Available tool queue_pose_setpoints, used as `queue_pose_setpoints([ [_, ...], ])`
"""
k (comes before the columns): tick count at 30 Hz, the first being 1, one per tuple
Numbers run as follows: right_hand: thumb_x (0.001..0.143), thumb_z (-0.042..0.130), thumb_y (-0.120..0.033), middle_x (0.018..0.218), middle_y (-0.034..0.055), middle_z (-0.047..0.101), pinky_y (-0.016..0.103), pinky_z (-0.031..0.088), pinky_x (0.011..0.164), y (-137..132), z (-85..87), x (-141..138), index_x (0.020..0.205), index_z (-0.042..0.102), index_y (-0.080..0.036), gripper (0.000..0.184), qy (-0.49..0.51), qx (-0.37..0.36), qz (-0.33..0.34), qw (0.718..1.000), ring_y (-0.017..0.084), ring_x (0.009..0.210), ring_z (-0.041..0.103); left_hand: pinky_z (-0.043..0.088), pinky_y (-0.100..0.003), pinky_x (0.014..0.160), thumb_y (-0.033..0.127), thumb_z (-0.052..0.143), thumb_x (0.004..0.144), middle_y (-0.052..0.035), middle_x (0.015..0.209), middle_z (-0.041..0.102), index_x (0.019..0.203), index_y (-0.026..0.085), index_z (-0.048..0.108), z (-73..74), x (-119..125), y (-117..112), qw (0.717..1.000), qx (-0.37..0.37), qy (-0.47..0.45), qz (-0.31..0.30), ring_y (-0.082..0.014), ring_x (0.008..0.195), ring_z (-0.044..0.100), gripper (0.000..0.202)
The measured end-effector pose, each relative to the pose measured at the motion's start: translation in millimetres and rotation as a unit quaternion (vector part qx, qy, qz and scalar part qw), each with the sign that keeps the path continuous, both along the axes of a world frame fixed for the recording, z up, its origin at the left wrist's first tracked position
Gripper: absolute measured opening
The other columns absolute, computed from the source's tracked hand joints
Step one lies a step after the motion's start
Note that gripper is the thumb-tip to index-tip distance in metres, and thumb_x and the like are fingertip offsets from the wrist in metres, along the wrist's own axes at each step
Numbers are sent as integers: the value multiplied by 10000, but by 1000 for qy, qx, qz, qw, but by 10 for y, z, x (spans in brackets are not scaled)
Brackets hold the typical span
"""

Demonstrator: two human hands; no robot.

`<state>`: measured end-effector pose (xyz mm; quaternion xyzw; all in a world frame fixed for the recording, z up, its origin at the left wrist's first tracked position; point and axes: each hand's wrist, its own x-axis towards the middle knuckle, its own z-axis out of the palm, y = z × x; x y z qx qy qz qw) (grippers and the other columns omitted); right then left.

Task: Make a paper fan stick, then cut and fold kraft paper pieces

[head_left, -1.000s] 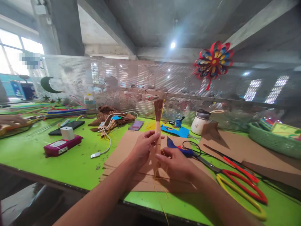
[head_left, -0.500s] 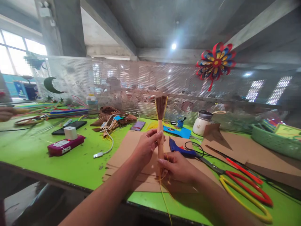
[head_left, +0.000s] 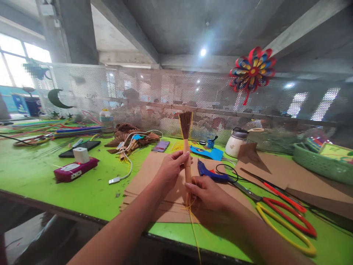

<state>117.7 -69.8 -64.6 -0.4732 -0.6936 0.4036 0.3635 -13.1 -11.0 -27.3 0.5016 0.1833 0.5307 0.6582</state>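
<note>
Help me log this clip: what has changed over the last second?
Little. The right hand shifted slightly, drawing in on the lower end of the small upright broom of brown bristles with a tan handle, where thin yellow strands hang. A co-worker's hand at the far left edge has left the view. The left hand kept its pinch on the handle; nothing was let go.
</note>
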Motion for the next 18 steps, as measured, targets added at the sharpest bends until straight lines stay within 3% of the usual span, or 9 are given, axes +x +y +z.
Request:
queue_pose_setpoints([
  [4, 844, 487, -416, 609, -11, 507, 218, 339, 506, 11, 16, -5, 643, 491, -157, 327, -89, 67, -55, 992, 103, 562, 447, 461, -264, 721, 273, 736, 670, -44, 737, 651, 828, 111, 658, -3, -6, 22, 1000, -4, 0, -2, -134, 698, 604, 239],
  [9, 825, 503, -403, 500, -39, 416, 237, 223, 461, 41, 11, 10, 534, 410, -183, 376, -190, 142, -140, 961, 88, 481, 341, 481, -318, 791, 250, 696, 719, -85, 786, 679, 846, 94, 642, -9, -17, 44, 1000, -3, 6, -13, -174, 754, 647, 209],
  [18, 816, 516, -425, 524, 4, 511, 253, 235, 491, 44, -52, 16, 543, 479, -186, 365, -234, 181, -185, 937, 113, 501, 397, 490, -333, 781, 261, 706, 713, -97, 793, 689, 834, 99, 636, -30, 7, 43, 999, 9, 47, 21, -184, 753, 654, 214],
])
